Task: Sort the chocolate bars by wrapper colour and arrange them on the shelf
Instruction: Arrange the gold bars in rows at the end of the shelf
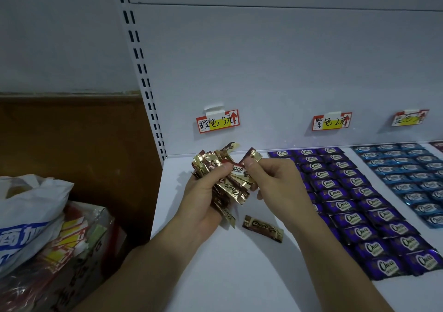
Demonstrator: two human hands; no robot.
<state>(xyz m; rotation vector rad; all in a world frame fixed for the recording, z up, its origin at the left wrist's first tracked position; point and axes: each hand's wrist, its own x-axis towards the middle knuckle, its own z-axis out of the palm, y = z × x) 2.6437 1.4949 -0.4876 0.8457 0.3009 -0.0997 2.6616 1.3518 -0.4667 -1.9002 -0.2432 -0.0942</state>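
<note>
My left hand point(203, 191) grips a fanned bunch of brown-and-gold chocolate bars point(230, 182) above the white shelf point(239, 275). Just to its right, my right hand point(275, 179) pinches one brown-and-gold bar point(251, 155) by its end, close to the bunch. A single brown bar point(262, 227) lies flat on the shelf below the hands. Purple bars point(354, 206) lie in neat rows to the right, and blue bars point(407, 177) in rows farther right.
Three price tags point(217, 121) point(332, 121) point(409, 117) hang on the back panel. A slotted upright point(143, 83) marks the shelf's left edge. At lower left a white plastic bag point(28, 215) rests on a carton point(72, 251). Another dark bar point(437, 146) shows at far right.
</note>
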